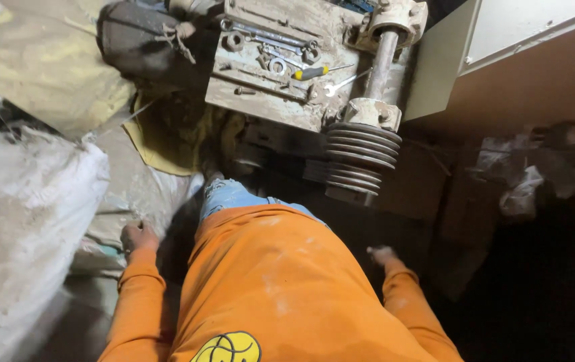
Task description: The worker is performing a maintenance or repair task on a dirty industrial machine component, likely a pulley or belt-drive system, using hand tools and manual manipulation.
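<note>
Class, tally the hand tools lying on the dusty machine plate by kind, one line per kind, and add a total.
Spanners: 3, namely the long spanner, a second spanner and the small open-ended spanner
Screwdrivers: 1, the yellow-handled screwdriver
Total: 4
Loose nuts and washers beside them are not counted.

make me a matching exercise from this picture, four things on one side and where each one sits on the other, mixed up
Things:
1. screwdriver
2. grooved pulley
3. left hand
4. white sack

Places:
A. far left of the picture
B. on the end of the shaft, below the dusty plate
C. on the dusty plate among the wrenches
D. resting on the sacks beside the orange shirt

Pairs: 1-C, 2-B, 3-D, 4-A
</note>
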